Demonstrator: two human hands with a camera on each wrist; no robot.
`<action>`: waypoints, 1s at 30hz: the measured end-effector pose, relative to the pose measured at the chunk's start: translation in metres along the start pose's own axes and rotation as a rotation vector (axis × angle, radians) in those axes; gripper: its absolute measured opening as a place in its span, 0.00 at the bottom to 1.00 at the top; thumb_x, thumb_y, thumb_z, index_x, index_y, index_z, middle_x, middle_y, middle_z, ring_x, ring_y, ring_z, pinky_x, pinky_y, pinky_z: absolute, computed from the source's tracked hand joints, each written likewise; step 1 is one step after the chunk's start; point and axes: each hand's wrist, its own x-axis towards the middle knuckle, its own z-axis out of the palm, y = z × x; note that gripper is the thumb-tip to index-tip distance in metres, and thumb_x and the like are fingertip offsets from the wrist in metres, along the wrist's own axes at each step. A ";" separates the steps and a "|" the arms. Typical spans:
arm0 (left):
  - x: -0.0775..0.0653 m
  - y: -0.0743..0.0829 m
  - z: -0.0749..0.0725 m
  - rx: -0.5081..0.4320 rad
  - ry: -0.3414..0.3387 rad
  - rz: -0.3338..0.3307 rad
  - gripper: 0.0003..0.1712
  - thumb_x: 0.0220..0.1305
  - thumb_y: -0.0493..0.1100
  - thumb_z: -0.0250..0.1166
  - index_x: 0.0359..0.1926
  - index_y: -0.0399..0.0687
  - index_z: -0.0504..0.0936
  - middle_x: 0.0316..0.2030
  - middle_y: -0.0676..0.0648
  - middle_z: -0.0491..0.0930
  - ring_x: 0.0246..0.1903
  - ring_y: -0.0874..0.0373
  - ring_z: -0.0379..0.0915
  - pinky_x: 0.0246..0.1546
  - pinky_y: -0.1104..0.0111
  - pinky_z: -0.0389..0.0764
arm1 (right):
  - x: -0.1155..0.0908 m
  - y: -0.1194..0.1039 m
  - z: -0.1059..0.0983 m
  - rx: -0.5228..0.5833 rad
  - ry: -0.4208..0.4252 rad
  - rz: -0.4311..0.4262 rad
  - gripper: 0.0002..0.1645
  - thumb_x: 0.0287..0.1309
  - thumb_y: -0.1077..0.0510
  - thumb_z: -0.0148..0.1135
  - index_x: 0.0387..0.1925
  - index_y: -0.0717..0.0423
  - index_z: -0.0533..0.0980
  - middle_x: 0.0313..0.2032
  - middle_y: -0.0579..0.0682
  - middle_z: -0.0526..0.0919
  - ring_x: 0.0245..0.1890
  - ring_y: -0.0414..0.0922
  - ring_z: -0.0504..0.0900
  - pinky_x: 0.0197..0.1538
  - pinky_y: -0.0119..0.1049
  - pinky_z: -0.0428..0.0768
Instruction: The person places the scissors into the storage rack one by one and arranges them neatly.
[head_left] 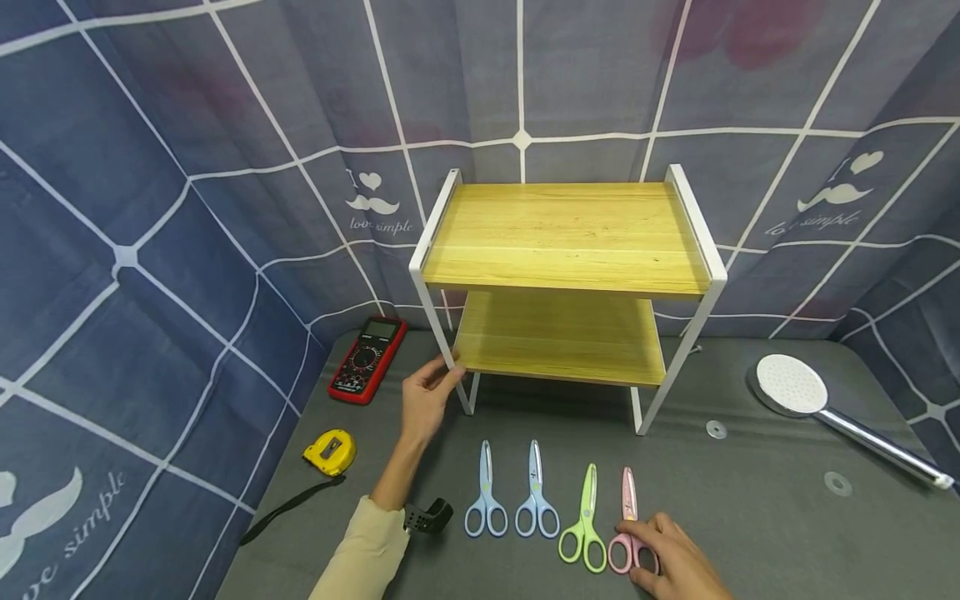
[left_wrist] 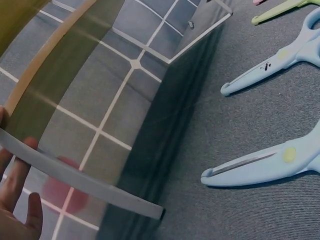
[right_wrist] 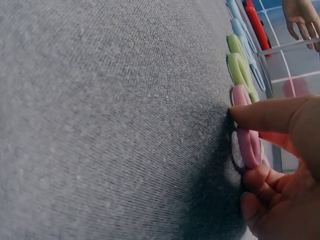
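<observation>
My right hand (head_left: pixel 675 557) pinches the handle rings of the pink scissors (head_left: pixel 628 493), which lie flat on the grey surface with the blades pointing away. In the right wrist view, thumb and fingers sit at both sides of the pink handle (right_wrist: pixel 247 146). My left hand (head_left: pixel 426 407) touches the left leg of a two-tier wooden shelf rack (head_left: pixel 562 237) with white metal sides. The left wrist view shows its fingers (left_wrist: pixel 19 175) behind the white post, with the thumb apart from it. Left of the pink pair lie green scissors (head_left: pixel 588 508) and two light-blue pairs (head_left: pixel 536 487), (head_left: pixel 486 487).
A red multimeter (head_left: pixel 367 360) lies left of the rack, with a yellow tape measure (head_left: pixel 331 452) and its black strap nearer. To the right are a shower head (head_left: pixel 791 385) and two metal washers (head_left: pixel 716 429). A blue checked curtain (head_left: pixel 585 92) stands behind.
</observation>
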 end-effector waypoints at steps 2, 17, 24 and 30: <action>-0.001 0.003 0.001 -0.007 0.007 0.009 0.16 0.60 0.26 0.67 0.49 0.22 0.80 0.46 0.28 0.81 0.36 0.51 0.85 0.40 0.70 0.83 | -0.001 0.001 0.000 0.018 0.013 -0.007 0.37 0.24 0.62 0.81 0.46 0.47 0.81 0.31 0.31 0.66 0.28 0.28 0.60 0.25 0.23 0.58; 0.011 -0.027 0.003 -0.044 0.039 0.024 0.16 0.59 0.25 0.68 0.49 0.24 0.81 0.47 0.33 0.83 0.37 0.45 0.85 0.40 0.68 0.84 | 0.005 -0.035 -0.005 0.073 0.159 -0.003 0.33 0.26 0.63 0.78 0.44 0.47 0.81 0.34 0.27 0.70 0.30 0.30 0.67 0.28 0.21 0.62; 0.011 -0.027 -0.001 -0.037 0.031 0.027 0.17 0.58 0.24 0.67 0.50 0.22 0.80 0.48 0.31 0.81 0.37 0.42 0.84 0.40 0.68 0.84 | 0.033 -0.060 -0.027 0.105 0.236 -0.131 0.38 0.24 0.67 0.77 0.48 0.48 0.82 0.35 0.32 0.73 0.33 0.33 0.70 0.33 0.20 0.65; 0.011 -0.024 -0.002 -0.013 0.035 0.017 0.17 0.59 0.24 0.68 0.49 0.23 0.81 0.47 0.31 0.82 0.38 0.35 0.82 0.40 0.69 0.84 | 0.064 -0.090 -0.051 0.135 0.255 -0.238 0.33 0.35 0.67 0.74 0.51 0.51 0.81 0.37 0.36 0.74 0.33 0.32 0.69 0.33 0.22 0.68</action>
